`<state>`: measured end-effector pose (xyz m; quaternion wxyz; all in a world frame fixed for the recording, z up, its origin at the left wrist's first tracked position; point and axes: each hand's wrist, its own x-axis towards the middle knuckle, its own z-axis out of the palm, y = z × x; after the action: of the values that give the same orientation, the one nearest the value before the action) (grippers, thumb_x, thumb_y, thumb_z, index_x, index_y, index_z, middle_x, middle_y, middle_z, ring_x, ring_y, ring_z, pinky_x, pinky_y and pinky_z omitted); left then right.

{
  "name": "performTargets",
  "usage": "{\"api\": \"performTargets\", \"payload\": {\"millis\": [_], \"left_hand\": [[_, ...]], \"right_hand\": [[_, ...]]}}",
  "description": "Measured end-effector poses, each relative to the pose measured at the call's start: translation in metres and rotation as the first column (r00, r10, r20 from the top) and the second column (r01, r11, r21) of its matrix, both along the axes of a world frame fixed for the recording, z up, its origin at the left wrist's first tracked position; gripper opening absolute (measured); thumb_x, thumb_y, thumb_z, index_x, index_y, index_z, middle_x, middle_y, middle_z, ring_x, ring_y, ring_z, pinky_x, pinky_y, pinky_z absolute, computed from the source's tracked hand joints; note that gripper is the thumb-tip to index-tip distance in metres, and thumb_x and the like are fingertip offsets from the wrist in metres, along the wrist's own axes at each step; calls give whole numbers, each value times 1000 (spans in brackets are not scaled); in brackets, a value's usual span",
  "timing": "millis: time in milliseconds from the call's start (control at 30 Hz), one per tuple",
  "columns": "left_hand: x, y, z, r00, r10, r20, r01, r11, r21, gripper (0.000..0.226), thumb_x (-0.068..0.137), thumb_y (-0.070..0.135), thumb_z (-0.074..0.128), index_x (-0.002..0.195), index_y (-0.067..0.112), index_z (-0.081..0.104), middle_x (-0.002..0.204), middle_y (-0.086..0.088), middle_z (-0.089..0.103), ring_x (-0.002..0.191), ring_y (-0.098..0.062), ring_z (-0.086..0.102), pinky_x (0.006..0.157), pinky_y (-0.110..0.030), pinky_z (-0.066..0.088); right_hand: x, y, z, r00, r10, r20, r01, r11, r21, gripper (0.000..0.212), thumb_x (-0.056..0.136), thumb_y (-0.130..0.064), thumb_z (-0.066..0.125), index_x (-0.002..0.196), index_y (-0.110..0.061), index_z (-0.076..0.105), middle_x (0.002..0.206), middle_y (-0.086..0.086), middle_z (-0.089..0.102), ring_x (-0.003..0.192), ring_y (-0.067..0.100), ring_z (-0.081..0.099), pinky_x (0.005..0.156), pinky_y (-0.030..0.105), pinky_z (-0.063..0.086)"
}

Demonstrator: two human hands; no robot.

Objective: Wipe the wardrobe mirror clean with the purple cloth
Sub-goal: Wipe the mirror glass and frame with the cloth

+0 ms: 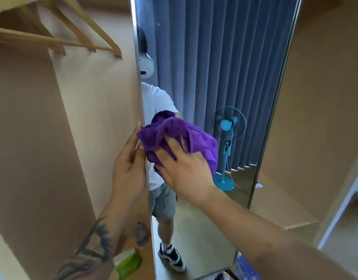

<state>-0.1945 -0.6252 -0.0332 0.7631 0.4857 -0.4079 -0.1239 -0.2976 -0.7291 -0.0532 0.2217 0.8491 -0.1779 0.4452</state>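
Note:
The tall wardrobe mirror [218, 63] fills the middle of the head view, set on an open wardrobe door. A bunched purple cloth [202, 140] lies against the glass at mid height near the mirror's left edge. My right hand [184, 168] presses the cloth flat onto the mirror, fingers spread over the fabric. My left hand [129, 164] holds the door's left edge [142, 110], fingers wrapped around it just left of the cloth. Part of the cloth is hidden under my right hand.
Wooden hangers [58, 35] hang inside the open wardrobe on the left. The mirror reflects a person, grey-blue curtains and a blue standing fan [227, 142]. A beige wardrobe panel [319, 98] stands to the right. Something green [129, 263] sits low at the left.

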Motion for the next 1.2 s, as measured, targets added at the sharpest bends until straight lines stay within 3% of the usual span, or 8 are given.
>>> {"api": "performTargets", "payload": {"millis": [233, 367, 500, 600, 733, 900, 1033, 1200], "left_hand": [[4, -11, -17, 991, 126, 48, -123, 991, -49, 36, 105, 35, 53, 129, 61, 61, 144, 20, 62, 135, -15, 59, 113, -56, 47], [-5, -25, -26, 956, 286, 70, -276, 953, -126, 39, 109, 26, 50, 138, 50, 59, 138, -22, 64, 129, -40, 60, 110, -58, 48], [-17, -42, -30, 896, 433, 98, -415, 895, -167, 40, 111, 18, 46, 151, 22, 51, 110, 2, 73, 92, 3, 62, 81, -13, 51], [-22, -50, -35, 855, 512, 89, -498, 856, -137, 43, 110, 18, 50, 153, 16, 48, 121, 33, 67, 109, 16, 60, 94, -11, 49], [-18, -56, -43, 814, 574, 95, -563, 818, -120, 43, 110, 22, 50, 153, 17, 48, 152, 10, 52, 140, -1, 49, 118, -26, 39], [-18, -56, -50, 800, 585, 132, -571, 810, -133, 43, 110, 20, 49, 153, 19, 47, 149, 13, 53, 135, 9, 49, 110, -10, 39], [-16, -54, -59, 817, 566, 106, -549, 821, -157, 42, 110, 19, 51, 151, 23, 50, 129, 24, 64, 116, 19, 58, 99, -5, 43], [-11, -63, -65, 846, 529, 60, -507, 835, -215, 41, 109, 12, 50, 149, 21, 51, 53, 35, 56, 61, 21, 56, 67, 4, 39]], "right_hand": [[-59, -59, -8, 996, 5, -89, -19, 987, -157, 39, 104, -44, 52, 140, -31, 52, 150, 3, 50, 126, 31, 55, 88, 47, 54], [-93, -94, -23, 992, -122, 33, 124, 991, -49, 41, 97, -48, 53, 133, -28, 53, 145, 6, 46, 121, 38, 49, 73, 50, 59], [-103, -109, -32, 990, -123, 76, 122, 992, 23, 42, 97, -47, 50, 132, -25, 48, 142, 9, 39, 124, 38, 40, 67, 54, 57], [-97, -110, -34, 994, -43, 101, 38, 998, 49, 44, 98, -44, 49, 138, -26, 44, 144, 9, 37, 127, 39, 41, 73, 54, 55], [-88, -116, -44, 977, -33, 208, 32, 999, 11, 45, 100, -44, 49, 142, -26, 45, 148, 9, 39, 128, 40, 41, 93, 53, 44], [-84, -113, -53, 965, -2, 262, -13, 998, 55, 49, 101, -42, 51, 146, -26, 43, 154, 9, 39, 133, 40, 38, 96, 53, 44], [-84, -117, -55, 964, 18, 265, -29, 999, 36, 54, 99, -42, 53, 149, -25, 42, 158, 11, 40, 133, 40, 37, 101, 54, 39], [-81, -118, -55, 955, 25, 296, -24, 1000, -8, 53, 100, -43, 51, 149, -26, 42, 161, 10, 39, 135, 39, 41, 96, 57, 44]]}}
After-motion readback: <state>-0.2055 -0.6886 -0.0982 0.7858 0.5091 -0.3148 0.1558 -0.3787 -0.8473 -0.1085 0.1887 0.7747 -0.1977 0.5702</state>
